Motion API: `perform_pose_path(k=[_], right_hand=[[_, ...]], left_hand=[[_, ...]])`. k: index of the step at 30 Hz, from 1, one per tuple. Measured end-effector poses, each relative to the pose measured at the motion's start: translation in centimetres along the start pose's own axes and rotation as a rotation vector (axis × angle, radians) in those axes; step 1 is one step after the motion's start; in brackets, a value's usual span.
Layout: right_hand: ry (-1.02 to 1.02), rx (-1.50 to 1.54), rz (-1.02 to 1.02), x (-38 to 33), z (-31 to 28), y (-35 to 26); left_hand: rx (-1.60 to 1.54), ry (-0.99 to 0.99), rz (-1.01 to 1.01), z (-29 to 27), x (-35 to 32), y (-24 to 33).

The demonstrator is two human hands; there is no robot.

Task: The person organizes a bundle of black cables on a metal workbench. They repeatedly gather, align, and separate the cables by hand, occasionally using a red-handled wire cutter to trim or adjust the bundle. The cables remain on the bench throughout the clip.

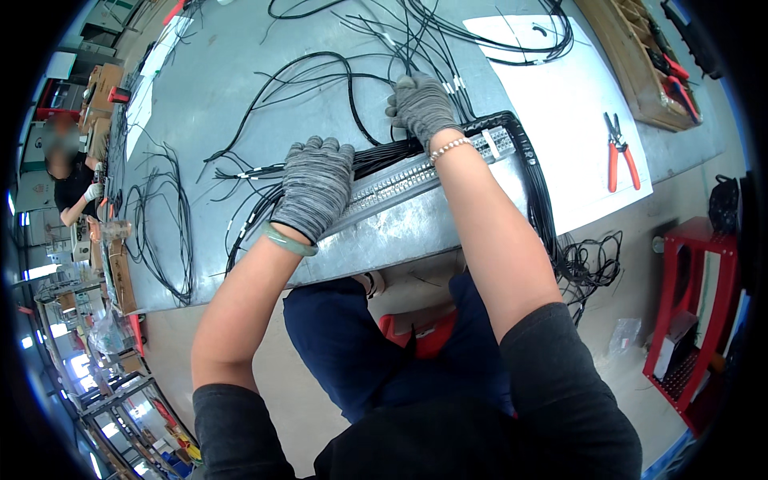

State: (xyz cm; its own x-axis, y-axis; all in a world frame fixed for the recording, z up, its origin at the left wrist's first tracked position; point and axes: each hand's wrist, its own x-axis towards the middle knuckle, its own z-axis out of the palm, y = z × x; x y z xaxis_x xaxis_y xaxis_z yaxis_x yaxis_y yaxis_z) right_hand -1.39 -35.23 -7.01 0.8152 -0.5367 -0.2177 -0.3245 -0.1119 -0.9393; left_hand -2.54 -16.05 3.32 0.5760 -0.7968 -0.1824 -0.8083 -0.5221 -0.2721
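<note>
A long terminal strip with rows of metal contacts lies slantwise near the table's front edge. Black wires run in a thick bundle along its far side. My left hand, in a grey knit glove, is curled over the bundle and the strip's left part; its fingertips are hidden. Further right, my gloved right hand is closed around black wires just beyond the strip, and its palm side cannot be seen. White-marked wire ends fan out beside it. A wrapped black cable bundle bends round the strip's right end.
Red-handled pliers lie on a white sheet at right. Behind them stands a wooden tool box. Loose wire coils lie at left; more wires hang off the right edge. A red rack stands right; another person works far left.
</note>
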Motion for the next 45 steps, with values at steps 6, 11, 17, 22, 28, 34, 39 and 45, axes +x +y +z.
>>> perform_pose_path(k=[6,11,17,22,28,34,39,45], right_hand=[[-0.021,-0.174,-0.101,-4.3,-1.4,-4.7],[-0.012,-0.374,-0.273,-6.5,-2.3,-6.8],[0.193,-0.006,-0.649,-9.1,-7.4,-10.7],[0.18,0.016,-0.509,-10.5,-9.9,-12.1],[0.24,0.233,-0.605,-10.0,-9.2,-11.6],[0.163,0.277,-0.451,-10.3,-8.4,-11.8],[-0.005,-0.218,-0.289,-9.7,-8.2,-8.8],[-0.374,-0.858,-0.453,-8.4,-7.5,-4.6]], left_hand=[[-1.167,0.385,-0.396,-0.9,2.6,-1.5],[-1.729,0.466,-0.285,-3.9,5.8,-0.1],[-0.881,0.466,0.035,-6.9,6.0,0.0],[-0.621,0.321,0.087,-9.0,6.3,2.7],[-0.61,0.05,-0.111,-2.7,5.7,2.8],[-0.845,-0.083,-0.247,2.3,5.9,2.3],[-0.933,-0.153,-0.279,2.6,6.9,1.6],[-1.083,-0.269,-0.246,2.7,6.9,-0.4]])
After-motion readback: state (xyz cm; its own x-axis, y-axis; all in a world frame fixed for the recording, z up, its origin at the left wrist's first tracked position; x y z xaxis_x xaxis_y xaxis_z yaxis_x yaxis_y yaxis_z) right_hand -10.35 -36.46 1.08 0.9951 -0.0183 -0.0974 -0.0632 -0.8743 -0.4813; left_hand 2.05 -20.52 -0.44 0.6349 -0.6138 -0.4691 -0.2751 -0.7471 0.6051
